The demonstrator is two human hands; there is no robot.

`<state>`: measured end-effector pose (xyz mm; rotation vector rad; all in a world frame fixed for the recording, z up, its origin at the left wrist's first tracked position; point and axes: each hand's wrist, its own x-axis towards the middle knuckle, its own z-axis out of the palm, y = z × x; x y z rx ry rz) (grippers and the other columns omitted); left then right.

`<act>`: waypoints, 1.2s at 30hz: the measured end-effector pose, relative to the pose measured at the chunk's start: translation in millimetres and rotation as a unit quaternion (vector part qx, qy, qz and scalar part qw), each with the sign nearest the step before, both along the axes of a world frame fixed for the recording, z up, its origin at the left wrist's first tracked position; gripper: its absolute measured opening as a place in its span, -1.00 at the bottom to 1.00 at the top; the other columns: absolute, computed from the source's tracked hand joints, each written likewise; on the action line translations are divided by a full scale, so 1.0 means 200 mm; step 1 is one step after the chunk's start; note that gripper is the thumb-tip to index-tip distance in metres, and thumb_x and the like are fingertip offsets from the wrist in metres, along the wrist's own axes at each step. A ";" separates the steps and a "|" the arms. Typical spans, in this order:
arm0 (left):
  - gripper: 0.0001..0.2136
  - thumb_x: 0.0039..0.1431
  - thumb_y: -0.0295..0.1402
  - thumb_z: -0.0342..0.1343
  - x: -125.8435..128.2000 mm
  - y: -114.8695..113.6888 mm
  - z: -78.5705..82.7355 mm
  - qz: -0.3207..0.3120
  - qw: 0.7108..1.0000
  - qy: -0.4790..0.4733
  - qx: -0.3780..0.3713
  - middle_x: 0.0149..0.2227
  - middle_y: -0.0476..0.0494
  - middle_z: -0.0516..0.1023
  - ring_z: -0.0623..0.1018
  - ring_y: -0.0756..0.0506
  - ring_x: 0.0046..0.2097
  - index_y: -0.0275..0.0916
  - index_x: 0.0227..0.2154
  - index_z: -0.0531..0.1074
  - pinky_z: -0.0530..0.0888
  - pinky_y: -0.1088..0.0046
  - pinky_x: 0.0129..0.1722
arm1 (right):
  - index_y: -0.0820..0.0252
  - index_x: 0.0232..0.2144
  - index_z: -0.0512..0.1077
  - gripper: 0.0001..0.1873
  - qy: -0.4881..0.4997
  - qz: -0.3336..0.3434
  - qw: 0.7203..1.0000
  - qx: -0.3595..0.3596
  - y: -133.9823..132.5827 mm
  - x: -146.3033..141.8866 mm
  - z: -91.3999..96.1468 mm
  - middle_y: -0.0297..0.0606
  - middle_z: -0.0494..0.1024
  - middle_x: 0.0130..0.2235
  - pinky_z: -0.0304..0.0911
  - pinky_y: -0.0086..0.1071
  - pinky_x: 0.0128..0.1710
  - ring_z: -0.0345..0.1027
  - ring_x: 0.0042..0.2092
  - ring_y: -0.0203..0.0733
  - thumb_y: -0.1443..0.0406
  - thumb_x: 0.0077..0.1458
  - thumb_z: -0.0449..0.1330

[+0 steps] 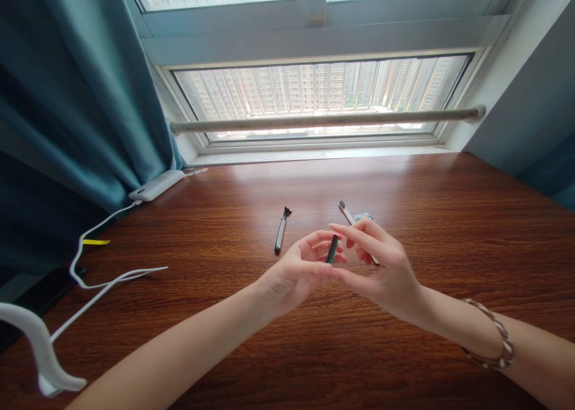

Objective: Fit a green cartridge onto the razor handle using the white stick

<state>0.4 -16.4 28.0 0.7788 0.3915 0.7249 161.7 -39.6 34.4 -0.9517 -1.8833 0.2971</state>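
My left hand (299,272) and my right hand (381,266) meet above the wooden desk (449,230). Both pinch a small dark razor-blade cartridge with a green strip (332,249), held upright between fingertips. The right index finger rests on its top end, and the left thumb and fingers close round its lower part. A dark razor handle without a head (281,230) lies on the desk just beyond my left hand. A second, lighter razor handle (348,214) lies behind my right hand, partly hidden, beside a small green and white packet (362,216).
A white power bank (156,185) sits at the back left by the teal curtain (81,98), with white cables (103,278) trailing over the desk's left side. The window sill and a rail (323,120) run along the far edge. My right wrist wears a braided bracelet (494,335).
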 end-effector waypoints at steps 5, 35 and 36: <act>-0.65 -0.17 -0.61 0.18 0.01 -0.01 0.00 0.005 1.000 0.002 0.007 -0.28 -0.05 0.42 0.40 0.03 -0.23 -0.19 -0.25 0.42 0.36 0.60 -0.27 | 0.12 -0.12 0.34 -0.58 -0.014 0.002 1.000 -0.005 0.00 -0.01 0.00 -0.33 0.30 -0.39 0.21 -0.46 -0.43 0.16 -0.42 -0.37 0.32 -0.12 0.21; -0.66 0.07 -0.29 0.03 -0.03 -0.09 0.03 0.253 0.743 0.264 0.561 0.06 -0.26 0.14 0.11 -0.22 0.12 -0.19 -0.06 0.25 0.13 0.14 0.08 | 0.26 -0.17 0.36 -0.64 -0.209 -0.092 0.951 0.207 -0.06 0.02 0.02 -0.29 0.38 -0.41 0.13 -0.43 -0.46 0.17 -0.42 -0.32 0.32 -0.10 0.22; -0.65 0.08 -0.27 0.02 -0.04 -0.10 0.03 0.250 0.706 0.285 0.598 0.07 -0.27 0.10 0.07 -0.24 0.14 -0.20 -0.05 0.24 0.08 0.10 0.09 | 0.27 -0.21 0.37 -0.67 -0.221 -0.095 0.947 0.213 -0.06 0.02 0.02 -0.29 0.39 -0.42 0.12 -0.42 -0.47 0.17 -0.42 -0.31 0.32 -0.10 0.22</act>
